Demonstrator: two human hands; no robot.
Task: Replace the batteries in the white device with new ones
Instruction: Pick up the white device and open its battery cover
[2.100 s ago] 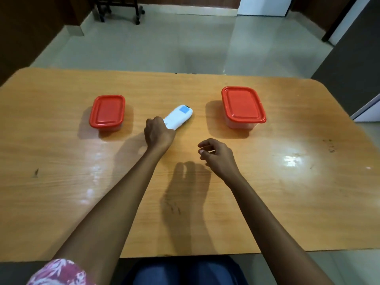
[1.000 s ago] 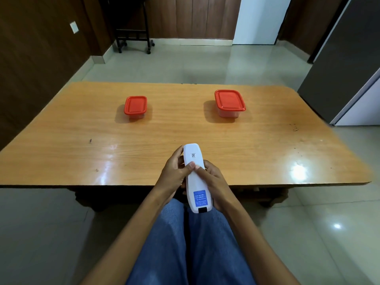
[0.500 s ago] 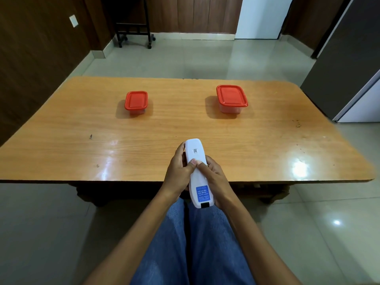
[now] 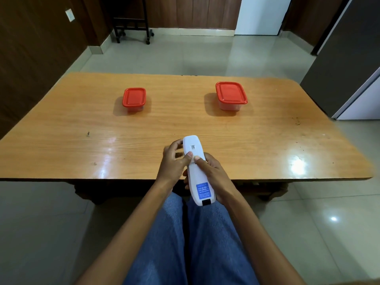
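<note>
The white device (image 4: 197, 171) is long and slim, back side up, with a blue label near its close end and a small code sticker near its far end. Both hands hold it over the table's front edge, above my lap. My left hand (image 4: 172, 163) wraps its left side, thumb pressing on the back. My right hand (image 4: 213, 173) grips the right side, its thumb meeting the left thumb at the middle of the back. No batteries are visible.
On the wooden table (image 4: 82, 124) stand a small red-lidded container (image 4: 134, 97) at the far left and a larger red-lidded container (image 4: 230, 93) at the far right. A dark cabinet (image 4: 345, 58) stands to the right and a wheeled stand (image 4: 131, 23) on the floor behind.
The device came off the table and both hands now hold it back up by my lap. In the last half second both thumbs pressed together on its back; the view shifted slightly.
</note>
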